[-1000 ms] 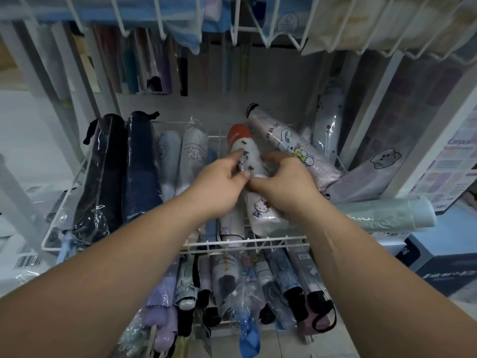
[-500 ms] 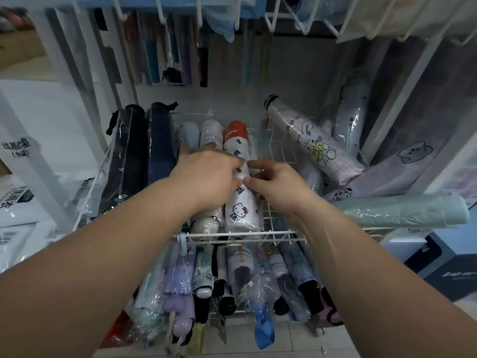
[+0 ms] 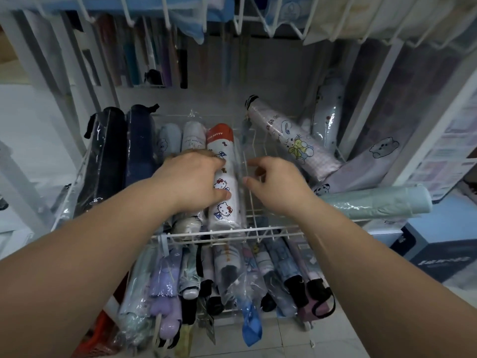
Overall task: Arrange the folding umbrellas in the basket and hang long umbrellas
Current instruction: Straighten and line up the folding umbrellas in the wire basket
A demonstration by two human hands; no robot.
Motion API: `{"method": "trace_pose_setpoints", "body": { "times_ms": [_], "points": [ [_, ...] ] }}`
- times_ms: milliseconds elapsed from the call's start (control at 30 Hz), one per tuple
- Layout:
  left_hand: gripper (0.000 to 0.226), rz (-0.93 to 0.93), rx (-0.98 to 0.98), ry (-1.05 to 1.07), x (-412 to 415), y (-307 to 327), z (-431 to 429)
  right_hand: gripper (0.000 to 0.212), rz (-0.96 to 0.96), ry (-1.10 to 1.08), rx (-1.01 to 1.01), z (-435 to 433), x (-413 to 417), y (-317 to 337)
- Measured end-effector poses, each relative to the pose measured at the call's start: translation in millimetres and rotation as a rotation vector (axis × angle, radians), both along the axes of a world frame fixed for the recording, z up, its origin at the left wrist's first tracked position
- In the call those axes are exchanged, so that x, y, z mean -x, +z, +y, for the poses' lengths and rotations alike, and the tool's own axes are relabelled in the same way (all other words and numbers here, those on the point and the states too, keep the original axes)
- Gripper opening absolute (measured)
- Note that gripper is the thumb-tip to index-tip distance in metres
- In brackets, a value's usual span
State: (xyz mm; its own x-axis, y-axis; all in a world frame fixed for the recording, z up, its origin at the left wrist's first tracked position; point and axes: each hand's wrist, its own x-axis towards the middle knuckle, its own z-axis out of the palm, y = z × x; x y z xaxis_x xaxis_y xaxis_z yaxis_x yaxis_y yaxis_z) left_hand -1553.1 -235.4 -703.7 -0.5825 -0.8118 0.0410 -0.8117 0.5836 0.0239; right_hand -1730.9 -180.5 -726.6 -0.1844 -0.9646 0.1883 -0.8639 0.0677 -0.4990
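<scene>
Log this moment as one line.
left hand resting on white umbrella | right hand empty, over basket wire | loose umbrellas piled at right

Found a white wire basket [image 3: 258, 229] filled on its left side with folding umbrellas in clear sleeves, laid side by side and pointing front to back: a black umbrella [image 3: 108, 156], a navy umbrella [image 3: 140, 151] touching it, then a pale blue umbrella [image 3: 169, 136], a white umbrella [image 3: 193, 135] and a red-capped Hello Kitty umbrella [image 3: 224, 202]. Saw a checked lilac umbrella [image 3: 291, 140] tilted across the back right, touching a lilac bear-print umbrella [image 3: 366, 164], and a mint-green umbrella [image 3: 374, 205] lying crosswise, jutting past the right side. Made out blurred long umbrellas [image 3: 165, 65] hanging upright behind.
</scene>
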Motion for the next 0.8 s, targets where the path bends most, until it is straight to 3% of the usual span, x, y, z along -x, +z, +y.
{"method": "trace_pose_setpoints", "body": {
  "times_ms": [167, 267, 333, 500, 800],
  "points": [
    [0.068, 0.246, 0.001, -0.055, 26, 10, 16, 0.045, 0.248, -0.150, 0.177, 1, 40, 26],
    [0.065, 0.437, -0.107, -0.038, 50, 18, 18, 0.047, 0.377, -0.230, 0.118, -10, 64, 38],
    [0.062, 0.548, -0.198, 0.011, 69, 17, 12, 0.049, 0.431, -0.233, -0.023, -19, 73, 47],
    [0.064, 0.873, -0.518, 0.158, 116, -6, -13, 0.063, 0.338, -0.230, -0.202, -30, 83, 58],
    [0.062, 1.224, -0.686, 0.176, 147, -19, -15, 0.057, 0.040, -0.130, -0.129, -27, 87, 63]
  ]
}}
